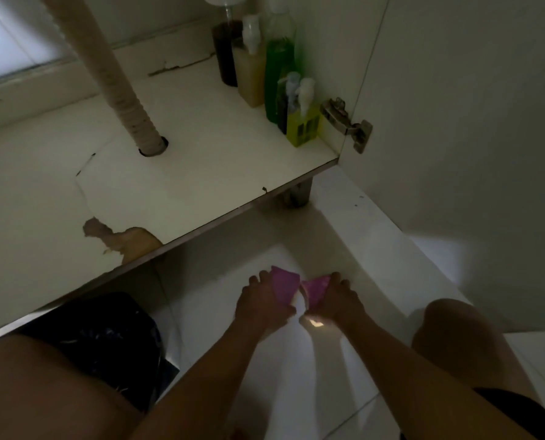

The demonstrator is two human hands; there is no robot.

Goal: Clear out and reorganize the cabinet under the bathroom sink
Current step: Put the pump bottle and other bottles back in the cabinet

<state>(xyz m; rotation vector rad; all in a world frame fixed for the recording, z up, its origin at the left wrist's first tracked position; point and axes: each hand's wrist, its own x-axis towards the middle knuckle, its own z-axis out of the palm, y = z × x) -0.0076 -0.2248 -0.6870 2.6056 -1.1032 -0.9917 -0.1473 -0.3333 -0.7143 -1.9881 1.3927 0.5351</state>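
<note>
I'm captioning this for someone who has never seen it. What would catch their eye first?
The bright pink cloth stands out, gripped by the left hand and right hand low over the white floor in front of the cabinet. Next come the green bottle in the row along the cabinet's right wall, and the corrugated drain hose passing through its floor, whose front edge is peeling.
</note>
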